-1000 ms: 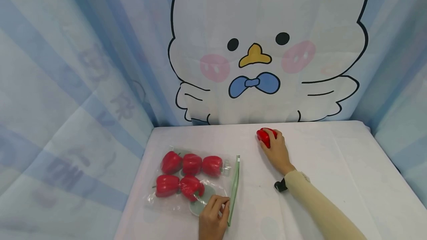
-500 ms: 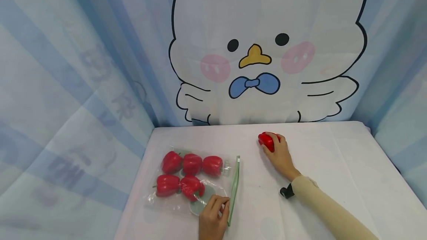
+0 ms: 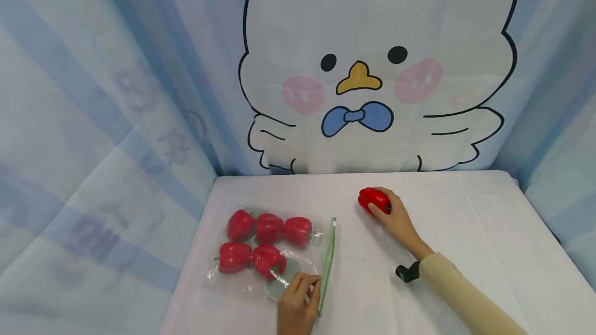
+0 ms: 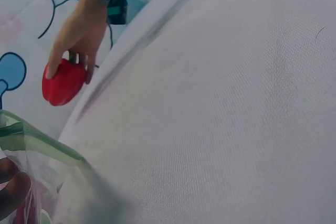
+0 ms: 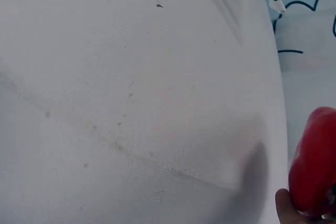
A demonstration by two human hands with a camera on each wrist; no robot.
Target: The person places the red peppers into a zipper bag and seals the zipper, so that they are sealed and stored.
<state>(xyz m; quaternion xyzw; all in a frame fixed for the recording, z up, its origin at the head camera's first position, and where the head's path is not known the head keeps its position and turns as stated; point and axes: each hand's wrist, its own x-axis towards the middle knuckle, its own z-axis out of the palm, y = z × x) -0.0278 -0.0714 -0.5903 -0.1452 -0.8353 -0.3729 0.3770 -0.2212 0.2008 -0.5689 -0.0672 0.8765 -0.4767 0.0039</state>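
Observation:
My right hand [image 3: 399, 224] grips a red bell pepper [image 3: 372, 200] near the back of the table, thumb on its near side and fingers over the far side. In the left wrist view that bell pepper [image 4: 64, 83] hangs beneath the fingers, and in the right wrist view only part of it [image 5: 316, 163] shows at the edge. A clear zip bag [image 3: 304, 260] lies flat to the left, with several red bell peppers [image 3: 268, 228] inside. My left hand [image 3: 299, 304] pinches the bag's near corner beside the green zip strip [image 3: 328, 260].
A white cloth covers the table [image 3: 447, 211]. Behind it hangs a curtain [image 3: 354, 30] printed with a cartoon bird, and blue curtains close off both sides. A dark wrist device [image 3: 407, 272] sits at the right cuff.
The right hand has drawn slightly back from the table's far edge with the bell pepper, whose stem end now shows. The left hand and the bag have stayed put.

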